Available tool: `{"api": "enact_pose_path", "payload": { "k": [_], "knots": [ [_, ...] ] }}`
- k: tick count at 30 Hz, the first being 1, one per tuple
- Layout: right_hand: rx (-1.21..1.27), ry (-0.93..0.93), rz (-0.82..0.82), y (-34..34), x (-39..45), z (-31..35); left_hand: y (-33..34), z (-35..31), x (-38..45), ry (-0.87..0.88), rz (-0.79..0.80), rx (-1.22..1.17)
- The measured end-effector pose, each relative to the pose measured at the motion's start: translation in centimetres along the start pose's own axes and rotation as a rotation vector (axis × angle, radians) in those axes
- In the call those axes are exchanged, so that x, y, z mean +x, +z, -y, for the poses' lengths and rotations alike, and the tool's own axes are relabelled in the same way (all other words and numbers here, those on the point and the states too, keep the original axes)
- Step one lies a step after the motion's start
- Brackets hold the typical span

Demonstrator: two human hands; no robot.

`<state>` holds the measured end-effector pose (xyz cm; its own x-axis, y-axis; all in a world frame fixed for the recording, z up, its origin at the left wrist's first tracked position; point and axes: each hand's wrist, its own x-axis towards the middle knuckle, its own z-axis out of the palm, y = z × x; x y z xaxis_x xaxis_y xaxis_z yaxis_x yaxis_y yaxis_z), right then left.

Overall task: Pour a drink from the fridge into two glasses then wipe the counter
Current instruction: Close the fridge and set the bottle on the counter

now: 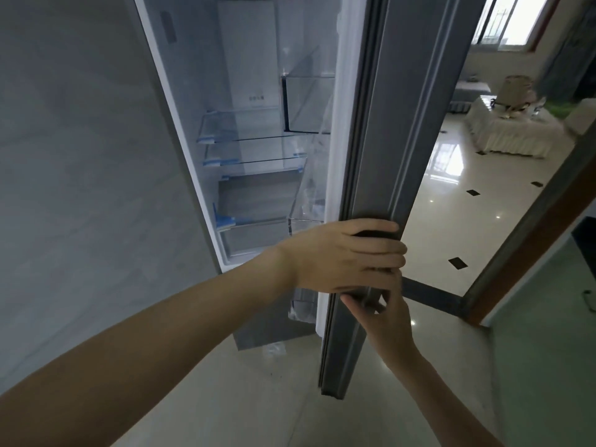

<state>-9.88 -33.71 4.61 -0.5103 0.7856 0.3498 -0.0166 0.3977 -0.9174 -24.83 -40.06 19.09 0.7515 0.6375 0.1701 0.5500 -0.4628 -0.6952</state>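
Fingers [383, 250] of the left hand [342, 256] curled over the near edge of the fridge door [416, 101], wrapped tight around its dark gasket strip, thumb side up, knuckles toward 3 o'clock. Just below, touching at 6 o'clock, the right hand [383, 317] gripping the same door edge from underneath, fingertips hooked round the grey rim, partly hidden under the left palm. Both forearms reaching in from the lower corners, left from 8 o'clock, right from 5 o'clock.

Door swung open and seen edge-on, running from the top of the view down to the floor near centre. At 11 o'clock of the hands, the open fridge [258, 124]: white interior, clear glass shelves [248, 140] with blue tape at their corners, a transparent door bin [306, 104] at 12 o'clock, a grey drawer [254, 201] lower down. No bottle or carton of drink clearly made out on the shelves; something pale and crumpled in a lower door pocket, too blurred to name. A broad grey panel at 9 o'clock, filling the left side.

Outward at 2 o'clock, glossy tiled floor [461, 195] with small dark diamond insets, a table [509, 130] under a pale skirted cloth, well apart from the fridge, and a bright window [512, 17] beyond. A dark brown-edged frame slanting down at 3 o'clock.
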Motion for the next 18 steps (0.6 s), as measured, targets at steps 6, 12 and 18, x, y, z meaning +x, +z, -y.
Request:
{"api": "enact_pose_path", "payload": {
  "k": [6,12,18],
  "knots": [
    [-0.028,-0.059,-0.023,6.1,0.2,1.3,0.2,0.9,-7.0,-0.006,-0.133,0.028],
    [-0.063,-0.08,-0.052,11.8,0.9,2.5,0.0,2.2,-14.4,-0.349,-0.406,-0.078],
    [-0.072,-0.029,-0.131,17.6,1.5,3.5,3.4,5.5,-21.4,-1.122,-0.391,-0.456]
  ]
}}
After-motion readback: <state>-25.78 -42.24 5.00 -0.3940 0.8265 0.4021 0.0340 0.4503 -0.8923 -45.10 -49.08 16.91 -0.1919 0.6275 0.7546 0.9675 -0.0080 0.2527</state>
